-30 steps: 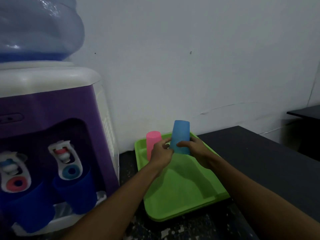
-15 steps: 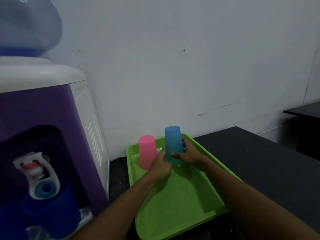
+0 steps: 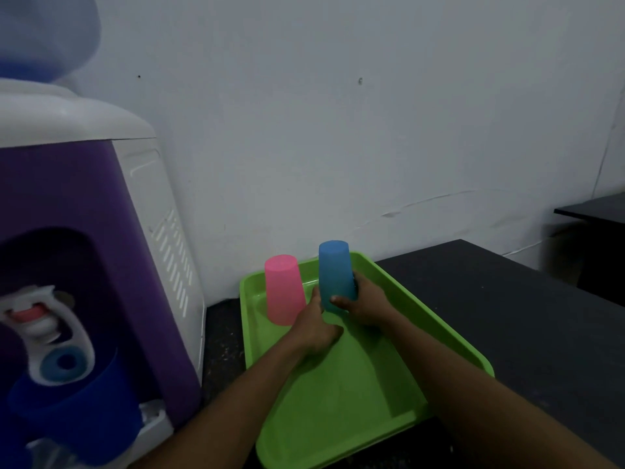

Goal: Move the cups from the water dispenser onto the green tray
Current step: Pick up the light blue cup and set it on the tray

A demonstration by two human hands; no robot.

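Note:
A light blue cup [image 3: 334, 274] stands upside down at the far end of the green tray [image 3: 341, 397]. My right hand [image 3: 367, 304] wraps its lower part from the right. My left hand [image 3: 316, 324] touches its base from the left with fingers curled. A pink cup [image 3: 284, 289] stands upside down on the tray just left of the blue one, untouched. A dark blue cup [image 3: 81, 418] sits under the blue tap of the water dispenser [image 3: 84, 211] at the left edge.
The tray lies on a dark table [image 3: 527, 319] that runs to the right. A white wall [image 3: 338, 113] is close behind. The dispenser carries a blue water bottle [image 3: 40, 35] on top. Another dark surface [image 3: 595, 208] shows at the far right.
The blue cup has come down from a tilted, raised hold and stands on the tray beside the pink cup. Both hands lowered with it. The view shifted right.

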